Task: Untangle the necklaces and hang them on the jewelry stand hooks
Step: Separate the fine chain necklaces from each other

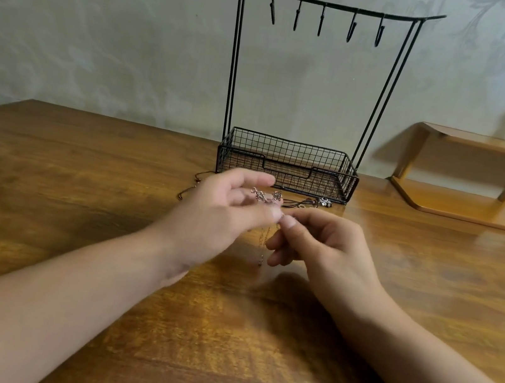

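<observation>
A black wire jewelry stand (285, 163) with a mesh basket base stands at the back of the wooden table; several bare hooks (321, 20) hang from its curved top bar. My left hand (224, 216) and my right hand (315, 244) are raised above the table in front of the stand, and both pinch a thin rose-gold necklace (265, 196) with small flower charms. Its chain ends dangle between my hands. A dark cord necklace (300, 204) with a silver pendant lies on the table just before the basket, partly hidden by my left hand.
A light wooden two-tier shelf (473, 206) sits at the back right of the table, against the pale patterned wall. The dark cord also trails out to the left of my left hand, near the basket's front left corner.
</observation>
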